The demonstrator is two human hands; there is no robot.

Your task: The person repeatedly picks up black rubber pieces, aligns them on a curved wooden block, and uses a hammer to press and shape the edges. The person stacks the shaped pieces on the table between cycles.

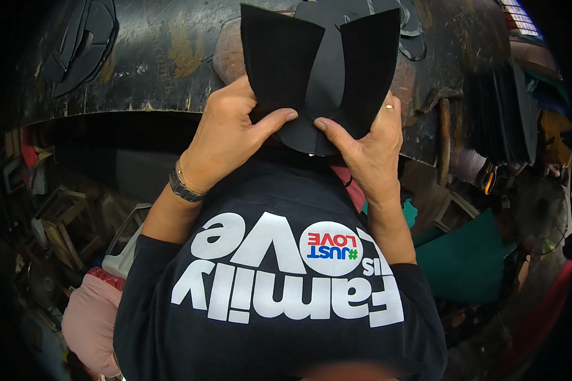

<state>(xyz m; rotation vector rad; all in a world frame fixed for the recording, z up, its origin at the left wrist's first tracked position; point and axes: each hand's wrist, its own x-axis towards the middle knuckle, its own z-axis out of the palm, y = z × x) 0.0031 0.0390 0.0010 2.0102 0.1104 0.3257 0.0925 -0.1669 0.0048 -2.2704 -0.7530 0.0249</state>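
Observation:
A U-shaped black cut piece [276,60], like a shoe upper in form, is held up over the near edge of the worktable [152,60]. Its two wide arms point away from me and its rounded bend is nearest my body. My left hand [222,130] grips the left side, thumb on top near the bend and fingers hidden beneath. On the other side my right hand [375,149], with a ring, pinches it the same way. Between the arms a dark grey surface [326,73] shows; I cannot tell whether it belongs to the piece.
More black cut pieces [86,44] lie at the table's far left. A wooden handle [444,136] hangs at the right edge, beside a stack of black sheets [505,117]. Orange-handled scissors [488,180], a fan [543,206] and a green sheet [464,260] are at right.

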